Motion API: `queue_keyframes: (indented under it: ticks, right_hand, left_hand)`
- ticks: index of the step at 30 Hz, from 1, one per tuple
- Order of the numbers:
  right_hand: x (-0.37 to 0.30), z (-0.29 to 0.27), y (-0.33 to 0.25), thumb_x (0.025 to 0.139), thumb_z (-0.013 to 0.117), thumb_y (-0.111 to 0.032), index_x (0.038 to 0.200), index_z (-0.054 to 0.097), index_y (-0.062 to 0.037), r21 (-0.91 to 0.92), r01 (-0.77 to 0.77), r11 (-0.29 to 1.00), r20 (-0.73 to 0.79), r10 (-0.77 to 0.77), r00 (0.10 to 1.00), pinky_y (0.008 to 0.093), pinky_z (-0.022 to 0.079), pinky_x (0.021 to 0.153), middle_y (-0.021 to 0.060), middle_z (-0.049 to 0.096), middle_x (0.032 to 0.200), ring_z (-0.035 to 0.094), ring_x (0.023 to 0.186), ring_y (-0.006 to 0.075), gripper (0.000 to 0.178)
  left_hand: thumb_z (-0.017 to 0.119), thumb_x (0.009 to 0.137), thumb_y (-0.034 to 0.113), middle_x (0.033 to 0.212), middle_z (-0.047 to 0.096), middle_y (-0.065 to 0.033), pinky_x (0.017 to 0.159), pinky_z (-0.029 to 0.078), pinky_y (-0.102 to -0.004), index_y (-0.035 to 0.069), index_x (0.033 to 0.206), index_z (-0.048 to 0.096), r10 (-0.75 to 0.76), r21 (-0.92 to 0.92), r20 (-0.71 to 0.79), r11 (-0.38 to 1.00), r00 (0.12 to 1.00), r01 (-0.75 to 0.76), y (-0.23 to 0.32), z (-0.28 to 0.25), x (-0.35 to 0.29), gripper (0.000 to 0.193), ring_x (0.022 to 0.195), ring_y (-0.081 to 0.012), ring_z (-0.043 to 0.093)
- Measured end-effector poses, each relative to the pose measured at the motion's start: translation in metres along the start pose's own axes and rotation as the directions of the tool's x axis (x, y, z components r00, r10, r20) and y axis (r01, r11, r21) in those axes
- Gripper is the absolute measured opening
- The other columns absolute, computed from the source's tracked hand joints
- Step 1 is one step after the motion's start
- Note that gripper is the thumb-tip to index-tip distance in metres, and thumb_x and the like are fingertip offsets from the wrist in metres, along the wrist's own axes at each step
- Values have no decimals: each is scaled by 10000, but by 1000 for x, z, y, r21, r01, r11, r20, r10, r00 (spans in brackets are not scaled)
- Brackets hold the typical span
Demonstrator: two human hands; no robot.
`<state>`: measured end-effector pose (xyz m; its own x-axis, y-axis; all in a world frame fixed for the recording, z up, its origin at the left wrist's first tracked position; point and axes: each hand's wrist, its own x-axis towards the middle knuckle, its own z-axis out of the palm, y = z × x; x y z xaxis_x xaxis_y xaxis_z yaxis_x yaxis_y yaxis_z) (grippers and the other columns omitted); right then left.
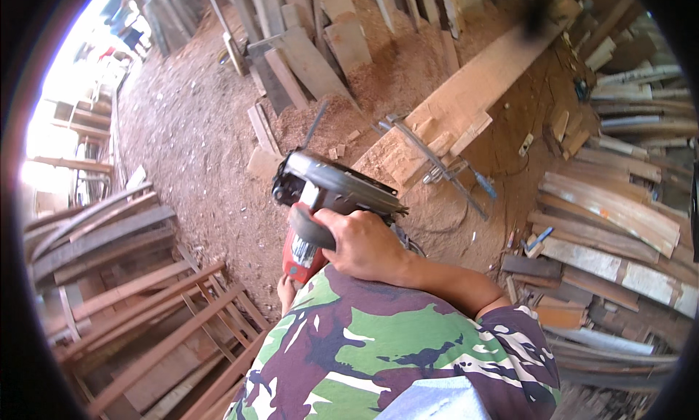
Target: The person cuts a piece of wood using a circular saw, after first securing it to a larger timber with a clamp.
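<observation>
My right hand [371, 249] is wrapped round the dark curved handle of a hand-held power tool [302, 256] with a red housing. The tool's long dark metal part [346, 180] points away from me, and I cannot tell its exact kind. It hangs in front of my camouflage shirt, short of a thick plank's near end. What seems to be part of my left hand [286, 292] shows by the red housing, its fingers mostly hidden. The long plank [480, 81] runs to the far right, with loose wood pieces [470, 132] on its near end. A metal bar clamp [429, 154] crosses that end.
Boards [306, 60] lean and lie at the back among wood shavings [397, 74]. Wooden frames [167, 325] stand at the left. Stacked boards [619, 209] fill the right side. A blue-handled tool [540, 238] lies on them. Bare dirt floor [189, 121] shows at the left.
</observation>
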<state>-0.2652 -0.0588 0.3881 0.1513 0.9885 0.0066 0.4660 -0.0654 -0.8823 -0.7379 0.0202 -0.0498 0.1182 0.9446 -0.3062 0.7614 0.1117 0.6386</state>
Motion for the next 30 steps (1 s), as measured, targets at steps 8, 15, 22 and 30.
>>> queue_keyframes:
  ticks: [8, 15, 22, 30]
  right_hand:
    - [7, -25, 19, 857, 795, -146, 1196, 702, -50, 175, -356, 918, -437, 397, 807, 509, 598, 794, 268, 745, 934, 735, 906, 465, 365]
    - [23, -30, 35, 874, 768, -127, 1190, 698, 9, 323, -425, 846, -737, 506, 448, 489, 603, 773, 257, 756, 936, 749, 861, 461, 351]
    - [76, -47, 46, 909, 779, -121, 1108, 722, 3, 552, -509, 660, -776, 630, -25, 445, 586, 735, 236, 745, 863, 766, 814, 423, 241]
    - [129, -61, 62, 910, 796, -128, 1086, 718, -5, 691, -458, 559, -712, 636, -297, 429, 572, 742, 228, 744, 866, 762, 829, 420, 228]
  left_hand:
    - [560, 1140, 329, 1353, 692, -86, 904, 541, -297, 87, 1639, 460, 382, -491, 560, 868, 735, -77, 411, 20, 181, 564, 1087, -136, 664]
    - [542, 1145, 236, 1009, 605, 26, 757, 483, -255, 75, 1679, 380, 547, -494, 781, 837, 302, -237, 620, 126, 176, 581, 837, -73, 532]
    - [558, 1119, 155, 900, 499, 4, 725, 459, -267, 30, 1701, 278, 434, -493, 870, 778, -233, -389, 709, 215, 185, 658, 809, -94, 505]
    - [569, 1080, 92, 950, 500, -3, 782, 469, -309, 53, 1715, 235, 322, -550, 828, 624, -459, -555, 745, 275, 203, 719, 863, -136, 505]
